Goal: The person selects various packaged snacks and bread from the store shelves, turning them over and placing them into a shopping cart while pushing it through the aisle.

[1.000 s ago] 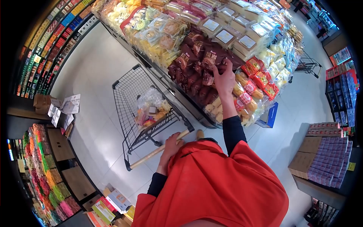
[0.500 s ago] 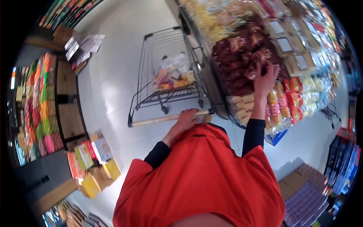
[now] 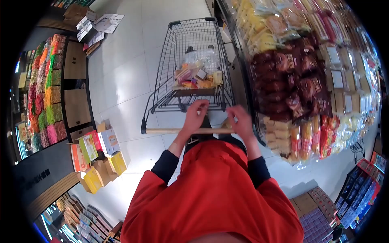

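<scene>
My left hand (image 3: 196,114) is lifted just past the wooden handle bar (image 3: 166,131) of a shopping cart, fingers loosely bent and nothing showing between them. To its right, my right hand (image 3: 240,122) hovers near the bar's right end, fingers curled and smeared by motion. Ahead of both hands stands the wire cart (image 3: 162,67). In it lie several packaged foods (image 3: 196,79) and a clear plastic bag (image 3: 204,58). Dark red-brown snack packets (image 3: 283,81) are piled on the display right of the cart.
The display's dark edge (image 3: 243,77) runs close along the cart's right side. Wrapped bread rolls (image 3: 306,137) fill its near corner. On the left are shelves of colourful packets (image 3: 46,89), with open cardboard boxes (image 3: 99,166) on the floor. Stacked cartons (image 3: 314,208) stand at lower right.
My right hand has come off the dark packets and moved left to the cart handle. My left hand has let go of the bar and risen. The view has shifted.
</scene>
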A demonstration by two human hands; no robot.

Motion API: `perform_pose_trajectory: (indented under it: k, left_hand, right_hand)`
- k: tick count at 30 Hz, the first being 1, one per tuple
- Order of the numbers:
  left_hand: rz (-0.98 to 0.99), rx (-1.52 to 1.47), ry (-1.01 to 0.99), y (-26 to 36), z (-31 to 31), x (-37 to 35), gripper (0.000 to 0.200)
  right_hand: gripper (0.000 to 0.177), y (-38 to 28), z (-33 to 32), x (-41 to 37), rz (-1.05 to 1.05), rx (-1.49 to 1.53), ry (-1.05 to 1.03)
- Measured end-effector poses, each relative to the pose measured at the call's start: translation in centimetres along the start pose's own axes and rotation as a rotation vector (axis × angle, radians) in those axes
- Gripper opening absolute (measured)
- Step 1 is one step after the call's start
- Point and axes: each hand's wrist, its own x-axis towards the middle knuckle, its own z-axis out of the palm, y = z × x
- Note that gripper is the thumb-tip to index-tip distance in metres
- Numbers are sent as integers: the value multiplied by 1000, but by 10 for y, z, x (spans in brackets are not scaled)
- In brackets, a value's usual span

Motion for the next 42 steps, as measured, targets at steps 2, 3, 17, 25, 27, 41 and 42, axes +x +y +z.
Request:
perform_pose_trajectory:
  k: [2, 3, 17, 25, 27, 41, 42]
  left_hand:
    - [-23, 7, 70, -41, -23, 47, 20]
    - [5, 47, 92, -78, -32, 71, 19]
    - [-555, 277, -459, -428, -8, 284, 53]
    - [-343, 308, 27, -371, -26, 276, 11]
    - [-27, 276, 98, -328, -29, 265, 11]
    - [95, -155, -141, 7, -83, 204, 17]
    - [65, -201, -169, 37, -78, 195, 15]
  right_hand:
    - [10, -1, 30, -11, 36, 2, -93]
    - [10, -5, 41, -15, 58, 8, -119]
    - [15, -10, 59, 4, 190, -346, -153]
    - [15, -3, 57, 15, 116, -323, -132]
    - [14, 0, 57, 16, 78, -337, -160]
    - [64, -35, 7, 90, 238, 39, 139]
    - [64, -46, -4, 99, 222, 50, 150]
